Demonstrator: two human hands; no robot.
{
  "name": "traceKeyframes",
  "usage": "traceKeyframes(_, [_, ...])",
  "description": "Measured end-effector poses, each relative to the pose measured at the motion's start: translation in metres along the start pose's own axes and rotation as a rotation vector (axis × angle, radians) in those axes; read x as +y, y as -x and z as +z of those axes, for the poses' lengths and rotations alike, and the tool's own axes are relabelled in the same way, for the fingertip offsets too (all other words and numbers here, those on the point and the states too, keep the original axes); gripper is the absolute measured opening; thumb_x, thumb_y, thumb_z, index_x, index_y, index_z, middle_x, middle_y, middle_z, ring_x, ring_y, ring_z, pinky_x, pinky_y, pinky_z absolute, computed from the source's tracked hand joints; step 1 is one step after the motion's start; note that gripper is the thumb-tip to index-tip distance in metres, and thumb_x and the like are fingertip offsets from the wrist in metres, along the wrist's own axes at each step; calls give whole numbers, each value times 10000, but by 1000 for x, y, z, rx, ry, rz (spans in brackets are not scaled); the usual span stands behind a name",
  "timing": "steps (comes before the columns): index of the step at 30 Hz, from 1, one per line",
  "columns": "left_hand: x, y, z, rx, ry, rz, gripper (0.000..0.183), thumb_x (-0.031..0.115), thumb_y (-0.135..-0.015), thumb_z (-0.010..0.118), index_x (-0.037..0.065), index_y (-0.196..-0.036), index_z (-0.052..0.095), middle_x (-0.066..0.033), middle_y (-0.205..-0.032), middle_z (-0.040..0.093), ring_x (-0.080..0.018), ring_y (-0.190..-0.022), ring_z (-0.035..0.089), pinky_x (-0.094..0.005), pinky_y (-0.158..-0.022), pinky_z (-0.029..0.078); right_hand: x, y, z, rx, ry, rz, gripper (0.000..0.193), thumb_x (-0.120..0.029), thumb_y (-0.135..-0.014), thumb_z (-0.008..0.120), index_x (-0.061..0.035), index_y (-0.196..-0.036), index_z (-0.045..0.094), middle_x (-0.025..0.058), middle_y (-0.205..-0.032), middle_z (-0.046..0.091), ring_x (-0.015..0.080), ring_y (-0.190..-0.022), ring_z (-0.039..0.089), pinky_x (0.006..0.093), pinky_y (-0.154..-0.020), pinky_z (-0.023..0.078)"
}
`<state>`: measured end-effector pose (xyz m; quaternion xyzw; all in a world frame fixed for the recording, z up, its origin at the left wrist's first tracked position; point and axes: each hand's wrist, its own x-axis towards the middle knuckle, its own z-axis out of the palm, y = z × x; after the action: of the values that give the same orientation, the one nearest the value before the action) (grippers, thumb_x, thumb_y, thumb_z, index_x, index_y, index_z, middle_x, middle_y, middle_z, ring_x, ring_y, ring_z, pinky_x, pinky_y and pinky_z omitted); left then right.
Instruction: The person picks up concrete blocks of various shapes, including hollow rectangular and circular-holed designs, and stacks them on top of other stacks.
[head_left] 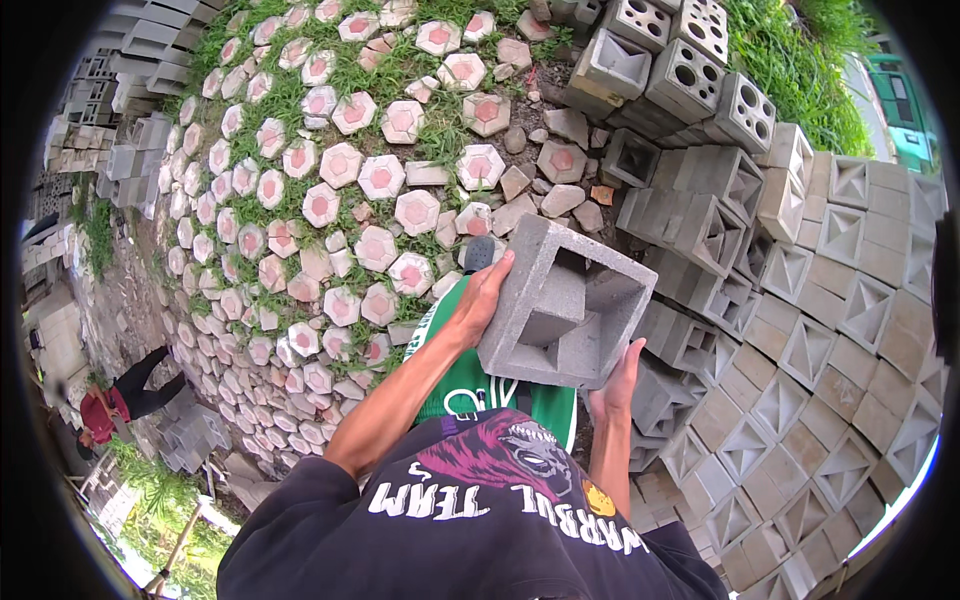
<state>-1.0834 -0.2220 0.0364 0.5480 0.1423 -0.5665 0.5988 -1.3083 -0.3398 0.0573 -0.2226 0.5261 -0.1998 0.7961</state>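
A grey concrete ventilation block [520,290] with a square frame and angled inner faces is held tilted in front of my body. My left hand [485,297] presses against its left side, fingers reaching round the edge. On the lower right side, my right hand [618,385] grips the block near its corner, its fingers partly hidden behind it. Green shorts [450,385] show below the block, and a dark shoe tip [480,252] shows past my left hand.
Stacked ventilation blocks [700,215] stand close on my right, with a wall of patterned blocks [820,340] beyond. Round-holed blocks [685,75] sit at the far right. Hexagonal pavers [380,175] and grass cover the ground ahead and left. A person in red [100,412] is at far left.
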Motion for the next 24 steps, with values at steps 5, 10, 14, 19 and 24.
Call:
traceKeyframes(5, [48, -5, -8, 0, 262, 50, 600, 520, -947, 471, -17, -1197, 567, -94, -1079, 618, -165, -931, 575, -304, -847, 457, -19, -96, 37, -209, 93, 71, 539, -401, -981, 435, -31, -1374, 419, 138, -1272, 538, 250, -1137, 560, 397, -952, 479])
traceKeyframes(10, [95, -48, -15, 113, 354, 238, 594, 521, -947, 467, 2, -1223, 554, -101, -1102, 618, -160, -937, 587, -304, -830, 473, -62, -166, 135, -319, 299, 150, 539, -407, -977, 443, -29, -1361, 423, 117, -1262, 548, 232, -1057, 604, 368, -895, 514])
traceKeyframes(14, [159, -81, -1, 117, 440, 310, 649, 543, -944, 451, -4, -1287, 520, -125, -1171, 601, -187, -1038, 573, -319, -893, 466, -111, -214, 207, -423, 420, 66, 604, -478, -990, 389, -34, -1400, 390, 110, -1320, 510, 230, -1158, 540, 350, -978, 455])
traceKeyframes(19, [240, -115, 15, 80, 500, 392, 677, 563, -940, 441, 11, -1328, 489, -138, -1223, 578, -206, -1067, 569, -345, -921, 460, -185, -226, 317, -579, 456, 51, 654, -530, -985, 366, -41, -1421, 377, 112, -1357, 486, 222, -1181, 520, 334, -991, 434])
traceKeyframes(24, [319, -117, 36, 41, 543, 431, 683, 577, -940, 430, 48, -1373, 449, -119, -1280, 544, -220, -1097, 551, -360, -927, 455, -219, -259, 375, -625, 470, 56, 667, -552, -982, 350, -48, -1417, 388, 110, -1348, 487, 216, -1161, 527, 338, -982, 434])
